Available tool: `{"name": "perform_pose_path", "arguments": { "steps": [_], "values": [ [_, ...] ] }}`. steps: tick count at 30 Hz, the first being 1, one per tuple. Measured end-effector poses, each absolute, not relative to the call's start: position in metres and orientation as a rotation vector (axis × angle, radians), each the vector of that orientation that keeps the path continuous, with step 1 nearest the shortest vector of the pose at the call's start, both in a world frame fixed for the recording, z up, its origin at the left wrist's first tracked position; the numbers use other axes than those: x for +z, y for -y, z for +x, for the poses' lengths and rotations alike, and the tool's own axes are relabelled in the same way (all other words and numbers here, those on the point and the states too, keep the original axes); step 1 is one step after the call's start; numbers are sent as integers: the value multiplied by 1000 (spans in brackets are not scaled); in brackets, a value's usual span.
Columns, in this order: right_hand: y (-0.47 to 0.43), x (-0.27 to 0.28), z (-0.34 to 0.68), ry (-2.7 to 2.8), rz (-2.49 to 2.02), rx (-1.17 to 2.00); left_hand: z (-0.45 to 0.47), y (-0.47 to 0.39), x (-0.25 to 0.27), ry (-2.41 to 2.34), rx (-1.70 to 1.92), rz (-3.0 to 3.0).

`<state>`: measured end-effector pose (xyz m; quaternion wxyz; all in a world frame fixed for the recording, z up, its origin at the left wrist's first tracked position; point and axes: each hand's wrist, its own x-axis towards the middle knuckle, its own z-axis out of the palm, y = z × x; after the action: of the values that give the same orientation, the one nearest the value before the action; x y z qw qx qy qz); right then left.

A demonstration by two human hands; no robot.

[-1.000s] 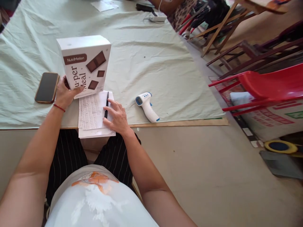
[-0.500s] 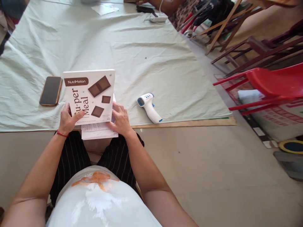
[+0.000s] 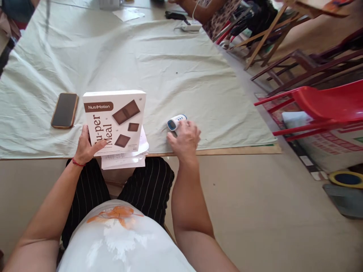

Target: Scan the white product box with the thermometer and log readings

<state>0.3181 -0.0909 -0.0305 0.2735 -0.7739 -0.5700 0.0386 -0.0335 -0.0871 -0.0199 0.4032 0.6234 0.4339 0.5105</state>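
Note:
A white box [image 3: 115, 121] with brown chocolate pieces and "NutriMotion" printed on it stands tilted near the table's front edge. My left hand [image 3: 87, 146] grips its lower left corner, thumb across the front. Under the box, loose papers [image 3: 123, 162] stick out past the edge. To the right, my right hand [image 3: 185, 139] is curled over the handle of a white and blue infrared thermometer [image 3: 176, 121]. Only the thermometer's head with its small screen shows; the hand hides the handle and some fingertips. Left of the box lies a phone [image 3: 64, 110], dark screen up.
A pale cloth [image 3: 119, 56] covers the table. At its far side are a paper sheet [image 3: 129, 14], a white power strip [image 3: 191, 25] and another person's arm [image 3: 202, 9]. A red chair [image 3: 320, 102] stands on the right.
My right hand has left the box and papers and moved right onto the thermometer. My left hand still holds the box. The view has shifted slightly.

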Motion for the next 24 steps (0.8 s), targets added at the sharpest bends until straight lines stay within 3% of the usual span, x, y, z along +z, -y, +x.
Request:
{"name": "perform_pose_path", "arguments": {
  "steps": [3,6,12,16,19,24],
  "values": [
    [90,-25,339,1401,-2434,169,-33,86,-20,-1073,1279,1579],
    [86,-18,346,1406,-2452,324,-33,85,-21,-1054,1288,1576],
    [124,7,283,1027,-1631,657,-32,86,-18,-1036,1270,1587],
    [189,26,208,874,-1112,1361,-33,87,-15,-1037,1264,1575],
    [213,30,167,813,-1062,1650,-33,86,-14,-1050,1259,1572],
    [199,23,148,727,-1091,1659,-34,86,-12,-1065,1256,1593]
  ]
}}
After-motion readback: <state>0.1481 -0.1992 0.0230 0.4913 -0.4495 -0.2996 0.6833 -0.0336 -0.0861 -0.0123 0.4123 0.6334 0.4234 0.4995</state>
